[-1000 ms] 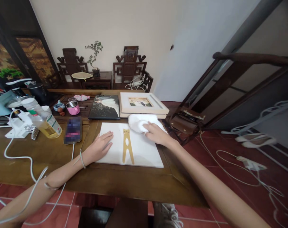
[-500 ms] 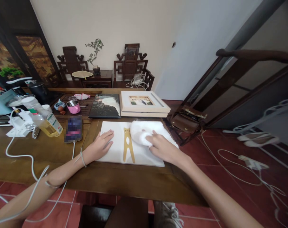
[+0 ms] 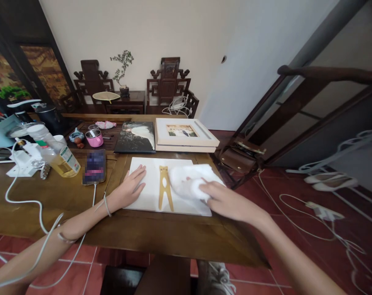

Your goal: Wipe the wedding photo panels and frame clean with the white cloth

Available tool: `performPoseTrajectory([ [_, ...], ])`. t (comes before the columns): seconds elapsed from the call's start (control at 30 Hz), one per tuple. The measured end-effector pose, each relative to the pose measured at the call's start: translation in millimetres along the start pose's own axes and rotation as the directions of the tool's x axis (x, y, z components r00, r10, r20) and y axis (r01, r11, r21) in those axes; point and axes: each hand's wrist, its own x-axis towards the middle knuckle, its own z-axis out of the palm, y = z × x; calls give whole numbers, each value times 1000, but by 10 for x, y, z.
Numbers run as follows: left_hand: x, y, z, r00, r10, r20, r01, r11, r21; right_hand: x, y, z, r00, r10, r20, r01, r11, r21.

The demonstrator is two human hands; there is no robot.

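A white board lies on the wooden table, with a gold, compass-like shape on its face. Flat on the board's left side rests my left hand, fingers stretched out and holding nothing. My right hand grips a bunched white cloth over the right part of the board, just beside the gold shape. The cloth covers the board's upper right area and is somewhat blurred. My right fingertips are partly hidden in its folds.
Behind the board lie a dark photo panel and stacked pale frames. To the left are a phone on a cable, a bottle of yellow liquid, a power strip and a pink cup. A brown bag sits at right.
My right hand has moved right and slightly toward me, bringing the cloth along across the board. My left hand stays in place.
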Motion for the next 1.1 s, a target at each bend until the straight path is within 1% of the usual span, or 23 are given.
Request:
performPoseTrajectory([
  [0.07, 2, -5, 3, 1000, -5, 10, 5, 1000, -6, 305, 161, 32, 996, 4, -90, -5, 1000, -9],
  [0.13, 1, -12, 5, 1000, -5, 17, 5, 1000, -10, 552, 259, 72, 989, 3, -149, -6, 1000, -20],
  [0.2, 0, -17, 6, 1000, -8, 19, 8, 1000, -10, 682, 280, 112, 984, 0, -180, -6, 999, -33],
  [0.23, -1, -19, 6, 1000, -10, 20, 10, 1000, -8, 692, 262, 128, 981, -3, -192, -5, 999, -39],
  [0.27, -2, -21, 7, 1000, -8, 19, 8, 1000, -7, 664, 226, 139, 980, -11, -198, 2, 999, -45],
  [0.33, -5, -24, 10, 1000, 5, 6, -5, 1000, -4, 506, 113, 136, 983, -38, -178, 30, 999, -45],
  [0.43, -8, -29, 16, 1000, 21, -5, -21, 1000, 4, 92, -117, 77, 996, -67, -67, 66, 998, -11],
  [0.53, -8, -30, 25, 1000, 13, 7, -13, 1000, 12, -329, -319, -9, 996, -81, 48, 79, 996, 45],
  [0.6, -7, -33, 32, 1000, 13, 4, -13, 1000, 13, -487, -384, -51, 992, -92, 87, 86, 994, 67],
  [0.63, -6, -34, 36, 1000, 14, 0, -14, 1000, 12, -508, -389, -64, 992, -90, 94, 84, 994, 70],
  [0.67, -5, -36, 40, 1000, 14, -4, -14, 1000, 11, -487, -379, -71, 992, -84, 91, 78, 995, 68],
  [0.73, -2, -38, 44, 1000, 13, -10, -13, 1000, 10, -327, -316, -65, 996, -59, 65, 56, 997, 45],
  [0.87, -1, -31, 35, 1000, 10, 2, -10, 1000, 8, 264, -152, 33, 998, 11, -64, -14, 999, -46],
  [0.93, -1, -23, 28, 1000, 9, 7, -9, 1000, 8, 523, -127, 116, 991, 37, -126, -46, 996, -71],
  [0.97, -2, -20, 25, 1000, 9, 7, -9, 1000, 7, 608, -143, 162, 988, 46, -146, -57, 996, -75],
  [1.03, -3, -16, 24, 1000, 12, 6, -12, 1000, 4, 664, -233, 250, 986, 41, -163, -55, 995, -84],
  [1.1, -3, -19, 29, 1000, 15, 1, -15, 1000, 2, 575, -392, 325, 988, -2, -156, -13, 995, -98],
])
